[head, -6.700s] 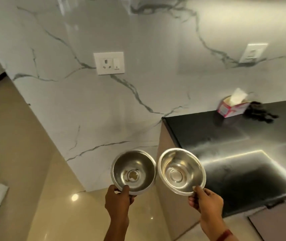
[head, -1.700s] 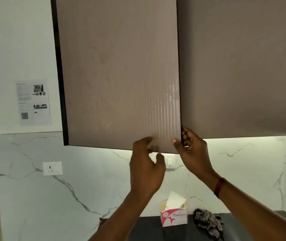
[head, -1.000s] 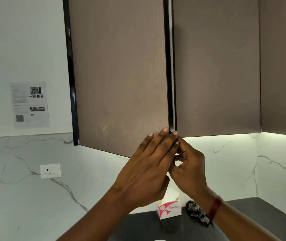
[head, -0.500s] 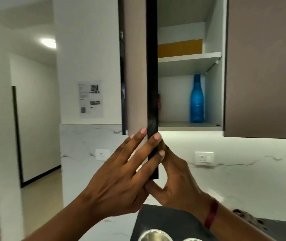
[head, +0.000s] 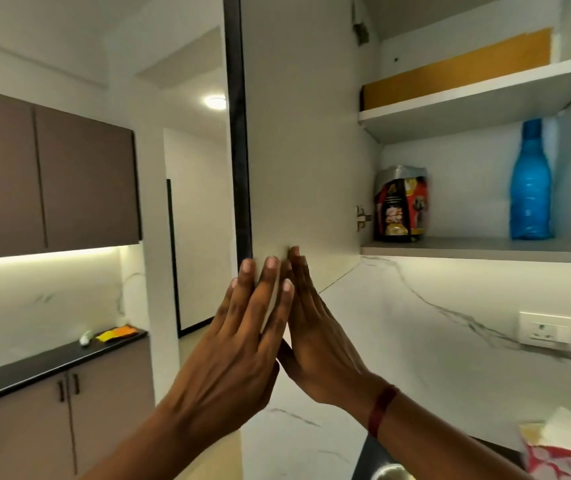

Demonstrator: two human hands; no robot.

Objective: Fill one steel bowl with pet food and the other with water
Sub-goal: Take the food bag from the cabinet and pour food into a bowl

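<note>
Up on the lower cupboard shelf point(head: 485, 250) stands the pet food bag point(head: 401, 204), upright with its long axis vertical, near the shelf's left end; well to its right stands a blue bottle point(head: 531, 181), probably the water. A rounded steel edge at the bottom of the view may be one bowl point(head: 388, 472) on the dark counter point(head: 363, 459) — too little shows to be sure. Both hands press flat, fingers straight and gripping nothing, against the open cupboard door point(head: 301, 133): the left hand point(head: 239, 344) on its edge, the right hand point(head: 315, 334) on its inner face. The bag lies up and to the right of both, nearer the right hand. Nothing stands between. A yellow box point(head: 457, 69) sits on the shelf above.
</note>
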